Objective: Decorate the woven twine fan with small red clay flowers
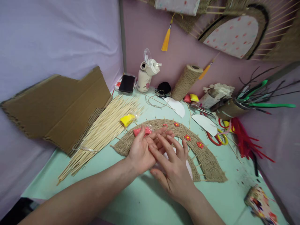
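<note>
Jute arch (206, 157) is laid flat beneath as a work base. Left hand (140, 153) and right hand (175, 170) are pressed palm to palm, fingers stretched out. Anything rolled between them is hidden.

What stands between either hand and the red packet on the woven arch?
Nothing visible does. The left hand has its thumb against the red packet on the woven arch; the right hand lies across the left's fingers, just beside it.

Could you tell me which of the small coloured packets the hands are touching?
The pink-red packet on the woven arc, under the left hand's thumb; the yellow packet lies apart by the skewers, two others beside the twine spool.
</note>
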`<action>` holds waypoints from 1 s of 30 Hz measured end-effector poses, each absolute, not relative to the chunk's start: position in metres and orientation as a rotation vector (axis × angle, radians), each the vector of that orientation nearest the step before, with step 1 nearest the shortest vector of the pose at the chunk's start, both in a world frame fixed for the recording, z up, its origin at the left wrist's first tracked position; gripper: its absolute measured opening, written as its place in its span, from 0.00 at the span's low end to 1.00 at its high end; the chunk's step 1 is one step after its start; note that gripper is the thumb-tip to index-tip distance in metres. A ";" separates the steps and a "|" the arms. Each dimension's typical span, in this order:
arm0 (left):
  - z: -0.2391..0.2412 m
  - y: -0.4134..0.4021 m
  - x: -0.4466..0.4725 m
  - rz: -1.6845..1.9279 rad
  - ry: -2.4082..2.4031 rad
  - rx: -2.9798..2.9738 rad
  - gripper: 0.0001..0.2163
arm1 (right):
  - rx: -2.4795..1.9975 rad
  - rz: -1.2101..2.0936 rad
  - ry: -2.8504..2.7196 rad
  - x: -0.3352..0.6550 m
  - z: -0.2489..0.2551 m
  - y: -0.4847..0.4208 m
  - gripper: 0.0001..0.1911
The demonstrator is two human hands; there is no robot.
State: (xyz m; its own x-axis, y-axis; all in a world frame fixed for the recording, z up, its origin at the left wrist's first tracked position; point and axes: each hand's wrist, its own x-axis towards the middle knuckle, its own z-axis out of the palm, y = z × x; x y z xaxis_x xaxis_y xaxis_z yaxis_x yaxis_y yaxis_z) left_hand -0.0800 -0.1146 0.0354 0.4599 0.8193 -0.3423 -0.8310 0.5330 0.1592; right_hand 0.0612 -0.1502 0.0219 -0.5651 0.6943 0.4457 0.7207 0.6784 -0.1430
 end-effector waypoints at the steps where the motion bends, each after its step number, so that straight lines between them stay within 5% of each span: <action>1: 0.035 -0.115 -0.079 1.001 0.401 -0.037 0.31 | -1.108 -0.071 -2.428 0.060 0.022 -0.151 0.28; 9: 0.034 -0.115 -0.084 1.005 0.312 0.016 0.32 | -1.061 -0.026 -2.351 0.063 0.024 -0.152 0.23; 25: 0.036 -0.116 -0.084 0.909 0.310 -0.025 0.31 | -1.084 -0.047 -2.409 0.063 0.022 -0.150 0.32; 30: 0.040 -0.115 -0.087 1.005 0.307 0.006 0.31 | -1.063 -0.070 -2.376 0.065 0.023 -0.148 0.26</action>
State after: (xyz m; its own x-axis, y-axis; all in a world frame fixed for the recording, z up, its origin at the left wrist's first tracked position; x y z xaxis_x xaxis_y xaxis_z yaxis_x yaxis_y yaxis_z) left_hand -0.0867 -0.1147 0.0396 0.4969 0.8308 -0.2506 -0.8292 0.5397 0.1452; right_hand 0.0649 -0.1485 0.0229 -0.5490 0.6789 0.4875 0.7063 0.6887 -0.1638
